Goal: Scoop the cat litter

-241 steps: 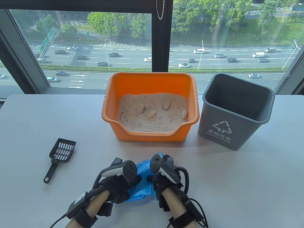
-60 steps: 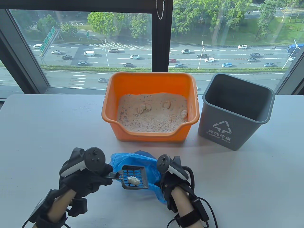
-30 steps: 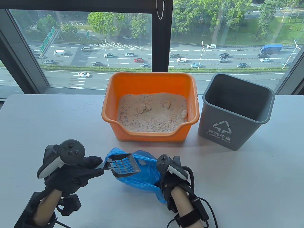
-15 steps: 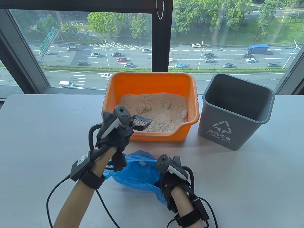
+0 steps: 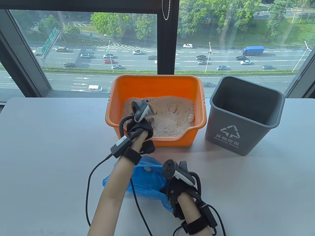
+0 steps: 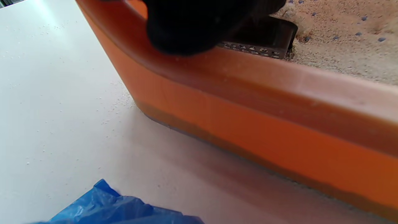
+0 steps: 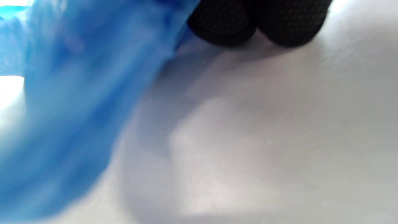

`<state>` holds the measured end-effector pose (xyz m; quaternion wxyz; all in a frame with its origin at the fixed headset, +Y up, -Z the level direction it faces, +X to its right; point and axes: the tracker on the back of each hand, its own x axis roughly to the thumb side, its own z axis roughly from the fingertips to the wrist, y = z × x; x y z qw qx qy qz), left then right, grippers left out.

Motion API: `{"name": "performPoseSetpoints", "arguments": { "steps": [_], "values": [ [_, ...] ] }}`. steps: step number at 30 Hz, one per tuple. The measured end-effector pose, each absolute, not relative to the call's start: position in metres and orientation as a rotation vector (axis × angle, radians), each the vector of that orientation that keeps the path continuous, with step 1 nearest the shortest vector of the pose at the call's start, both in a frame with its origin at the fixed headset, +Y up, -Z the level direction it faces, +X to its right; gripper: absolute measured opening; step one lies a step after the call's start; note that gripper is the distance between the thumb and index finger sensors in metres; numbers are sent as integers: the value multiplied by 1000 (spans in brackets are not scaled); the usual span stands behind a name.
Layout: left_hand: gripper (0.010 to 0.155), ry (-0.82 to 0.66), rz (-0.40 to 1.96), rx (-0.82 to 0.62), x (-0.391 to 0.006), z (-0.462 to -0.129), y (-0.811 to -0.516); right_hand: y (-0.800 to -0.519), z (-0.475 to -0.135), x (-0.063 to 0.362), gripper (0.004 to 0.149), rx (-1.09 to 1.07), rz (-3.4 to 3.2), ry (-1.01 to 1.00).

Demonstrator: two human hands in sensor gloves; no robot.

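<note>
An orange litter box [image 5: 115, 103] holds sandy litter [image 5: 172, 123] with pale clumps, one at the right [image 5: 190, 118]. My left hand [image 5: 140, 126] reaches over the box's front rim and grips the black slotted scoop [image 6: 264, 40], whose blade is down in the litter; the table view hides the scoop behind the hand. The box front also shows in the left wrist view [image 6: 248, 124]. My right hand [image 5: 176, 186] holds the edge of a blue plastic bag [image 5: 147, 179] on the table; the bag fills the left of the right wrist view [image 7: 62, 109].
A grey waste bin [image 5: 243, 115] stands right of the litter box. The white table [image 5: 49, 137] has scattered litter grains left of the box. A window lies behind the table's far edge.
My left hand carried the scoop with a clump over the bag, tipped it empty, then moved forward into the litter box. My right hand has kept hold of the bag.
</note>
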<state>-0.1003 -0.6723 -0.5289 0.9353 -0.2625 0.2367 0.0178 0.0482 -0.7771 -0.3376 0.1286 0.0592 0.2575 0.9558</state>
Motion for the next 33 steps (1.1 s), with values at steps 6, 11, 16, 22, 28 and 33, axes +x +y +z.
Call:
{"name": "performPoseSetpoints", "arguments": {
  "steps": [6, 11, 16, 22, 28, 33],
  "values": [
    [62, 517, 71, -474, -100, -541, -682, -777, -338, 49, 84, 173, 2773, 754],
    [62, 475, 118, -415, -107, -531, -679, -777, -338, 49, 84, 171, 2766, 759],
    [62, 407, 131, -318, -104, -514, -669, -777, -339, 49, 84, 172, 2767, 759],
    [62, 347, 240, -191, -109, -490, -655, -778, -339, 50, 84, 170, 2768, 758],
    [62, 257, 396, -59, -118, -471, -644, -778, -339, 50, 84, 170, 2770, 758],
    [62, 153, 411, -33, -120, -460, -639, -777, -339, 50, 84, 169, 2770, 758]
  ]
}}
